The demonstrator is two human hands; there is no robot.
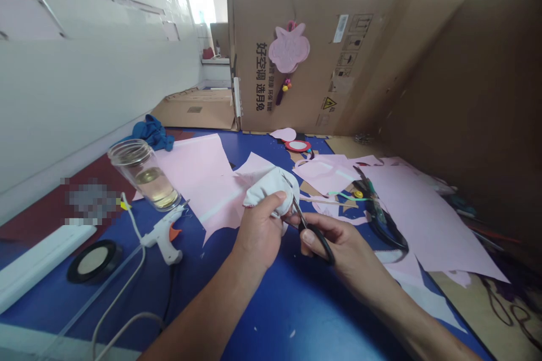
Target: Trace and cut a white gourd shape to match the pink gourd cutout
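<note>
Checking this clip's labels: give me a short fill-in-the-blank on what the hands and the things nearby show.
The right hand holds a pair of black-handled ____.
The left hand grips a white cloth bundle over a ____ stretch of tabletop.
The glass jar holds a pale ____ liquid.
The pink ornament hangs on a wall of ____.

Missing words: scissors; blue; yellow; cardboard.

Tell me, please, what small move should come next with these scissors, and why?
Probably turn the white cloth bundle slightly in the left hand, since the black-handled scissors in the right hand sit at its edge, close to the left fingers.
</note>
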